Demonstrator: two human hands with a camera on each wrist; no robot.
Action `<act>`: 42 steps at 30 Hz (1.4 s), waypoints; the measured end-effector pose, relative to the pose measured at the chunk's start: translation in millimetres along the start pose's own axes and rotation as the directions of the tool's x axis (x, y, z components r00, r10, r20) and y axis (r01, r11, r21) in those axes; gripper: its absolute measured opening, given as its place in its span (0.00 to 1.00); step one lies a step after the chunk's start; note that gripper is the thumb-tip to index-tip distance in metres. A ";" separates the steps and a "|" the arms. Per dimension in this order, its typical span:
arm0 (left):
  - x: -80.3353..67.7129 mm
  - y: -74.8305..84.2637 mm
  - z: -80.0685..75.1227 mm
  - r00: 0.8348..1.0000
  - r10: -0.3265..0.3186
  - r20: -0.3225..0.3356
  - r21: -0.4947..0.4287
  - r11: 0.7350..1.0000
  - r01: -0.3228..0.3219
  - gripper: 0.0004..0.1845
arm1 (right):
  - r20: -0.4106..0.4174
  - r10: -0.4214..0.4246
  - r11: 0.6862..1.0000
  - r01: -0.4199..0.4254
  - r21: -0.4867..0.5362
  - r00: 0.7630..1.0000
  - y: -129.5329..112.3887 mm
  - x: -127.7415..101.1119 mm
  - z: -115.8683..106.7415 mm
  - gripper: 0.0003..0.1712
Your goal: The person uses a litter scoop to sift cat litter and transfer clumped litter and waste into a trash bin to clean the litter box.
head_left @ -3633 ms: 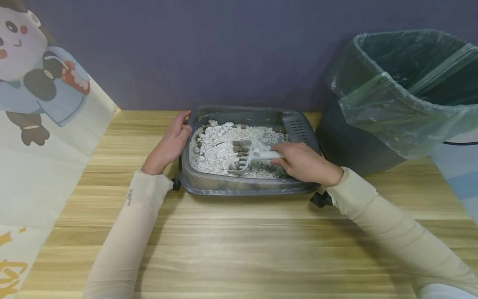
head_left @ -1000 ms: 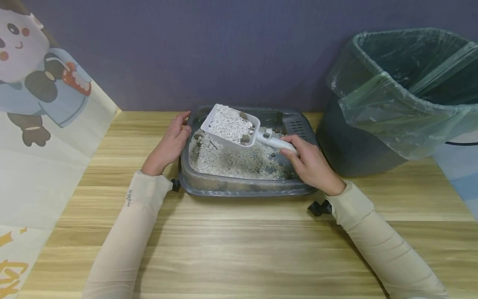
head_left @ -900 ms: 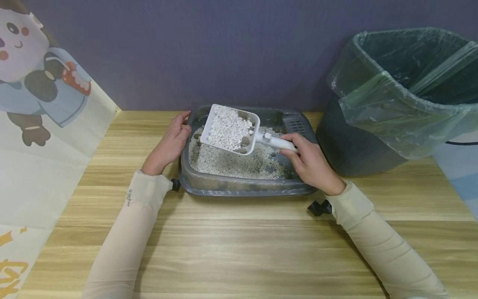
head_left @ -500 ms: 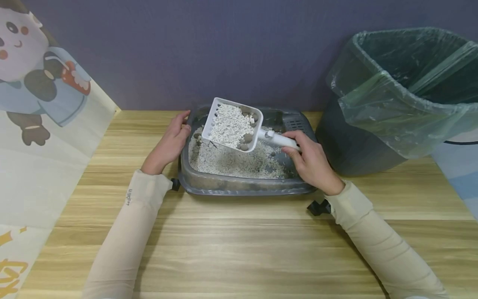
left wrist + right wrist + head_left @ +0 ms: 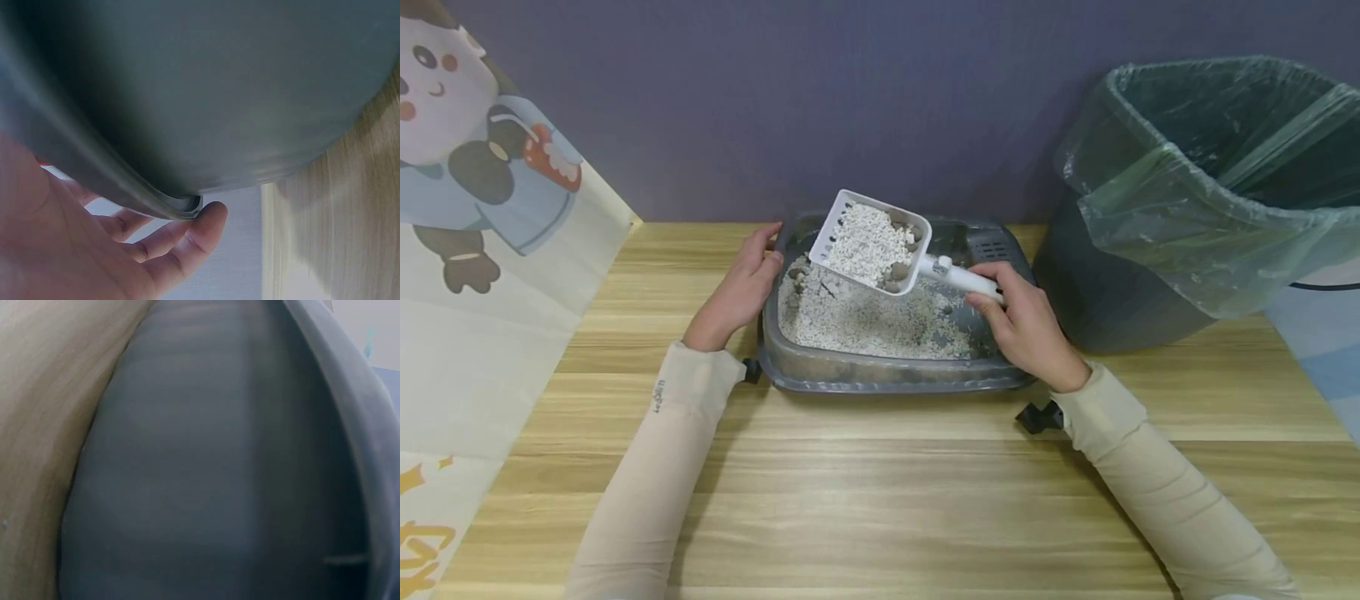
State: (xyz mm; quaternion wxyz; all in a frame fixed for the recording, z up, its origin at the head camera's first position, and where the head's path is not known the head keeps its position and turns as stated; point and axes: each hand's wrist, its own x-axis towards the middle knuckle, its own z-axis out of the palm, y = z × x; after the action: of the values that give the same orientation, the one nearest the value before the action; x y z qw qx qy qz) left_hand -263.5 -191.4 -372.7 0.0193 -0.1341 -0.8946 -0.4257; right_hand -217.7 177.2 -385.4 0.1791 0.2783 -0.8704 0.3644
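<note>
My right hand (image 5: 1028, 329) grips the handle of a white litter scoop (image 5: 927, 268), its thumb and fingers wrapped round the end. The scoop hangs over a grey litter box (image 5: 880, 377), heaped with white litter and several brown-grey clumps (image 5: 898, 272) near the handle side. Slots show bare along its front edge. Below it, pale litter (image 5: 865, 327) covers the box floor thinly, with grey base showing through at right. My left hand (image 5: 741, 287) holds the box's left rim; in the left wrist view, its fingers (image 5: 199, 236) lie along the rim's underside.
A grey bin (image 5: 1120, 287) lined with a translucent green bag (image 5: 1195, 225) stands right of the box. The wooden table (image 5: 880, 492) meets a dark purple wall (image 5: 850, 100) behind. The box's outer wall (image 5: 187, 444) fills most of the right wrist view.
From down in the litter, the scoop has come up full above the box. Over the last second it rises slightly rightward, and the load shrinks back from the front slots. My left hand stays put.
</note>
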 end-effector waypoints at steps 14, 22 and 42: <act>0.4 -1.3 0.3 1.000 0.009 -0.001 -0.011 1.000 -0.009 0.28 | 0.117 0.066 0.998 -0.066 -0.004 0.991 -1.9 0.8 -2.5 0.19; 0.2 -0.5 0.1 1.000 0.010 0.007 -0.010 1.000 -0.010 0.28 | 0.101 0.030 1.000 -0.030 0.001 0.994 -1.5 0.9 -2.6 0.16; 0.1 0.6 -0.8 1.000 0.012 0.011 0.000 1.000 -0.012 0.28 | 0.042 0.052 0.998 -0.051 -0.027 0.998 -3.2 1.0 -1.2 0.20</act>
State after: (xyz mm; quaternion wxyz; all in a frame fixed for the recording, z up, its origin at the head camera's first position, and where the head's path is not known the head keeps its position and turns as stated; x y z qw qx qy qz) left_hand -263.5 -191.7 -371.7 0.0170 -0.1417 -0.8939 -0.4251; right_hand -216.4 175.9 -382.4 0.1544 0.2613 -0.8856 0.3515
